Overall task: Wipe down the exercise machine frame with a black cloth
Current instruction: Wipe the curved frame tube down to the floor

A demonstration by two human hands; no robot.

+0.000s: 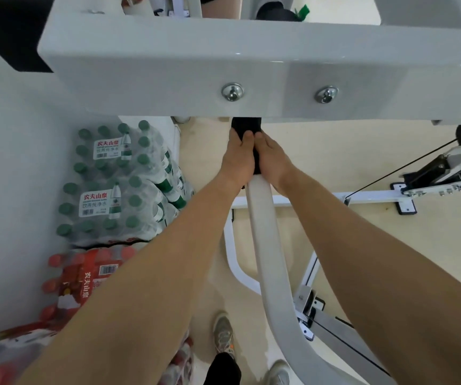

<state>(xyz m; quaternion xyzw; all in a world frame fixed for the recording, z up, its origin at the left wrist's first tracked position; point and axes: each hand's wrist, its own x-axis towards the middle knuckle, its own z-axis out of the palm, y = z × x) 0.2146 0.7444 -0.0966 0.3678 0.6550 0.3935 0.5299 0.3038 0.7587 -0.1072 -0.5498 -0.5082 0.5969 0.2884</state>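
Observation:
A white curved tube (265,245) of the exercise machine frame rises from the floor towards a wide white crossbeam (196,65) with two bolts. A black cloth (244,125) is wrapped round the tube just below the crossbeam. My left hand (237,159) grips the cloth and tube from the left. My right hand (272,159) grips them from the right, thumbs side by side on top. Most of the cloth is hidden under my hands.
Shrink-wrapped packs of green-capped water bottles (118,184) and red-capped bottles (85,279) are stacked at the left against a white wall. A white base bar (376,195) with a black cable (407,165) lies on the beige floor at the right. My shoes (223,334) stand below.

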